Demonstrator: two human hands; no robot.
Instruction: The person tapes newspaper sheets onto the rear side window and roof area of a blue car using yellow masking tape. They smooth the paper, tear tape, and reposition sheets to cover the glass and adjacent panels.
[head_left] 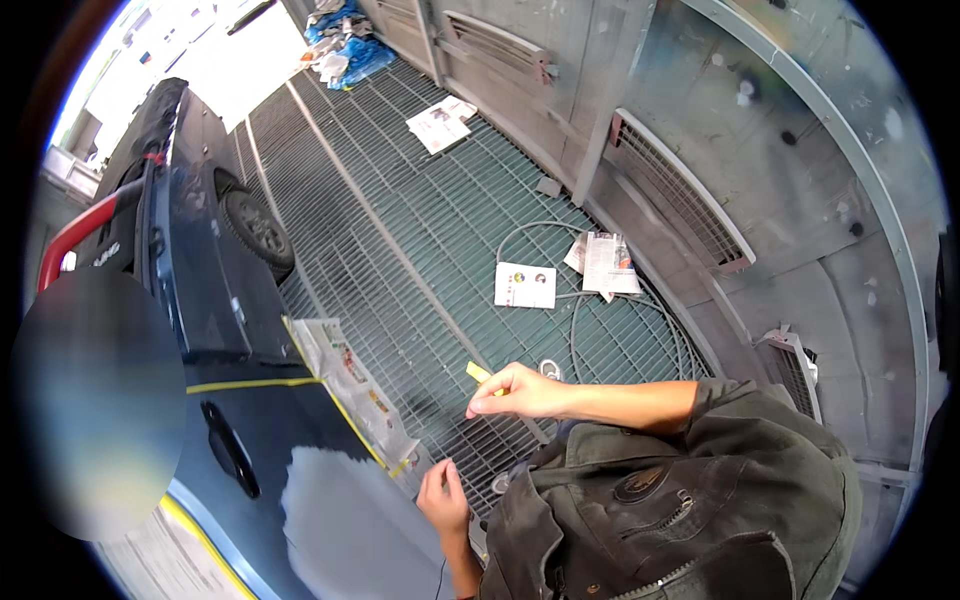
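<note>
My right hand (520, 391) is closed, a short strip of yellow masking tape (478, 372) sticking out from its fingers. Lower down, my left hand (443, 494) is loosely bent beside the car door, its fingers partly apart and nothing visible in them. The dark blue door (275, 410) has a pale grey patch (350, 525) and a black handle (230, 450). Yellow tape (255, 384) runs across the panel above the handle. A newspaper strip (360, 390) is taped along the door's edge, just beyond my left hand.
Metal grating (400, 270) covers the floor. A grey hose (577, 340) lies coiled near the wall, with newspaper sheets (610, 265) and a printed sheet (525, 286) on it. A wheel (257, 228) stands farther along the car. Blue plastic and crumpled paper (350, 55) lie at the far end.
</note>
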